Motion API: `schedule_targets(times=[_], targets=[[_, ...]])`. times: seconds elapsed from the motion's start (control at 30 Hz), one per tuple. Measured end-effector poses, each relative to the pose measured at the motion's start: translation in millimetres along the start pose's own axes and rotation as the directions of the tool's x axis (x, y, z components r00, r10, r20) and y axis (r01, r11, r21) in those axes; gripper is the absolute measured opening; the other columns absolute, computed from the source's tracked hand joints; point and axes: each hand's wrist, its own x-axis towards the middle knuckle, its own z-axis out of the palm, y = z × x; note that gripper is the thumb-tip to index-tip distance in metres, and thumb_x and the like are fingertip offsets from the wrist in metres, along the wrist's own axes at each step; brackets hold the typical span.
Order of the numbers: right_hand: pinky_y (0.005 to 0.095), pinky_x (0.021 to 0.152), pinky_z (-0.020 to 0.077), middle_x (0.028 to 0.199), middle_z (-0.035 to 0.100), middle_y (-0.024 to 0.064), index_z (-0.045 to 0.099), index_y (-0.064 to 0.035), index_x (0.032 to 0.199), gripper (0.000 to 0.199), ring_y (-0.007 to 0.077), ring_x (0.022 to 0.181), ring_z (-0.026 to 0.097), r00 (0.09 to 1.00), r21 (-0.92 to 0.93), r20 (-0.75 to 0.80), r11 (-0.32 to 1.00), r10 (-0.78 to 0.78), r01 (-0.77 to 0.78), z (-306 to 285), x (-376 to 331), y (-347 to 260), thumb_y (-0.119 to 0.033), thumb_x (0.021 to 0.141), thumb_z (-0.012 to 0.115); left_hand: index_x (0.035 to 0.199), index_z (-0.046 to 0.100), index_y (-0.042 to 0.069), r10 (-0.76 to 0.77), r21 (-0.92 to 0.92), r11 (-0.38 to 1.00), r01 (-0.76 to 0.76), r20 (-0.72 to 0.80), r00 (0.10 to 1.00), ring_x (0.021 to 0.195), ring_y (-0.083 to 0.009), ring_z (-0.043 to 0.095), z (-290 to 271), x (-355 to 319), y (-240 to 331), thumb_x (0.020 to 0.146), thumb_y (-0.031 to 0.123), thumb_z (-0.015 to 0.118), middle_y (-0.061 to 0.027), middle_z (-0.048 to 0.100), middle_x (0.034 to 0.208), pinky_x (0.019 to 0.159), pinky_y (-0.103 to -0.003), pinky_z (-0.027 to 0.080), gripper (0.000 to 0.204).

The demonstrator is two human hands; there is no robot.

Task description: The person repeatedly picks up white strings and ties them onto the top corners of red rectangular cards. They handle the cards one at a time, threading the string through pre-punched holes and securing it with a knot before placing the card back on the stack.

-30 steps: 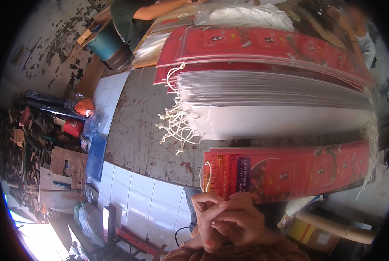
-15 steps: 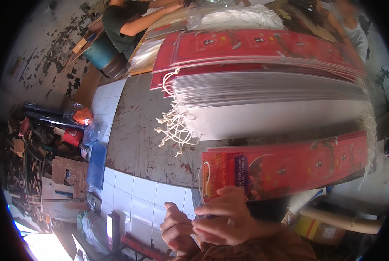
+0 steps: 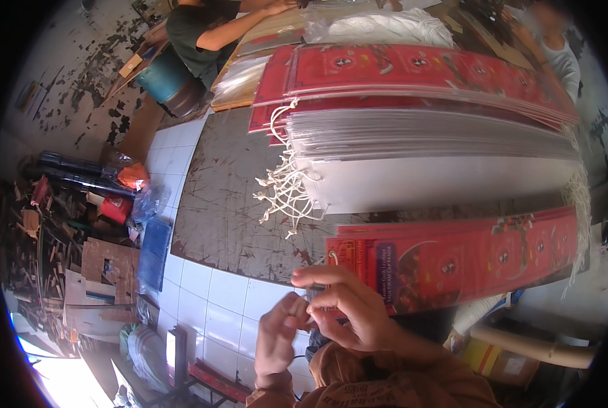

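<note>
Many far white sheets point(image 3: 447, 183) are corded; I judge near red stack point(image 3: 467, 262) unfinished. Left hand point(image 3: 274, 334), right hand point(image 3: 359, 315): fingers narrowed, hold unclear.

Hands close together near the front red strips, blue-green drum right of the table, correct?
No: the head view shows the blue-green drum left of the table. The left hand and right hand are close together near the front red strips.

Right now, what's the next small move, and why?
Perhaps knot the white cord on the front red banners: it vanishes near the right hand, the left hand is close, and cord loops on the white-backed stack end in knots. The hands' grip is unclear.
</note>
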Motion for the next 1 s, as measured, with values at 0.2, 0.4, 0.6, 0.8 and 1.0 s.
schedule_targets(times=[0.2, 0.4, 0.6, 0.8, 1.0], targets=[[0.0304, 0.07, 0.0371, 0.082, 0.058, 0.0035, 0.051, -0.0036, 0.091, 0.023, 0.0162, 0.073, 0.058, 1.0, -0.275, 0.017, 0.961, -0.026, 0.03, -4.2, -3.5, 3.8, 0.003, 0.073, 0.064, 0.09, 0.053, -0.001, 0.105, 0.726, 0.666, -0.173, 0.139, 0.985, 0.067, -0.0261, 0.06, 4.4, 7.9, 24.1, 0.077, 0.002, 0.063, -0.0131, 0.059, 0.08, 0.054, -0.033, 0.047, 0.017], [0.0274, 0.064, 0.0417, 0.08, 0.059, 0.0054, 0.055, -0.0026, 0.089, 0.018, 0.0181, 0.069, 0.054, 0.998, -0.197, 0.024, 0.979, 0.054, -0.048, -8.4, -1.9, 3.9, 0.002, 0.074, 0.065, 0.085, 0.058, 0.006, 0.481, 0.682, 0.606, -0.41, 0.096, 0.872, 0.068, -0.0215, 0.059, 5.3, 15.2, 10.9, 0.068, -0.004, 0.069, -0.0063, 0.059, 0.082, 0.055, -0.029, 0.047, 0.023], [0.0262, 0.065, 0.0431, 0.079, 0.06, 0.0069, 0.059, -0.0005, 0.086, 0.014, 0.0177, 0.072, 0.056, 0.928, 0.267, -0.084, 0.905, 0.364, -0.331, -4.4, -2.3, -4.5, 0.001, 0.075, 0.065, 0.083, 0.064, 0.008, 0.571, 0.599, 0.598, -0.533, 0.149, 0.808, 0.071, -0.0179, 0.059, 0.6, 22.2, -0.9, 0.066, -0.005, 0.066, -0.0049, 0.058, 0.085, 0.057, -0.028, 0.047, 0.021], [0.0287, 0.065, 0.044, 0.08, 0.061, 0.0056, 0.061, -0.0031, 0.089, 0.021, 0.0197, 0.071, 0.057, 0.995, -0.285, -0.093, 0.958, -0.026, -0.002, -6.8, -5.0, 0.4, -0.002, 0.07, 0.07, 0.081, 0.061, 0.005, 0.492, 0.399, 0.781, -0.481, 0.081, 0.867, 0.069, -0.0176, 0.057, 2.7, 31.0, -8.6, 0.072, -0.004, 0.064, -0.0079, 0.056, 0.083, 0.059, -0.027, 0.046, 0.014], [0.0296, 0.067, 0.0443, 0.089, 0.06, 0.0059, 0.058, -0.0025, 0.1, 0.033, 0.0185, 0.079, 0.058, 0.996, -0.34, -0.059, 0.939, -0.063, 0.039, -8.1, -8.3, 6.9, 0.001, 0.069, 0.068, 0.087, 0.053, 0.001, 0.405, 0.308, 0.871, -0.382, -0.011, 0.914, 0.072, -0.0165, 0.052, 10.1, 32.6, -8.6, 0.076, -0.008, 0.057, -0.0098, 0.051, 0.083, 0.064, -0.028, 0.044, 0.015]])
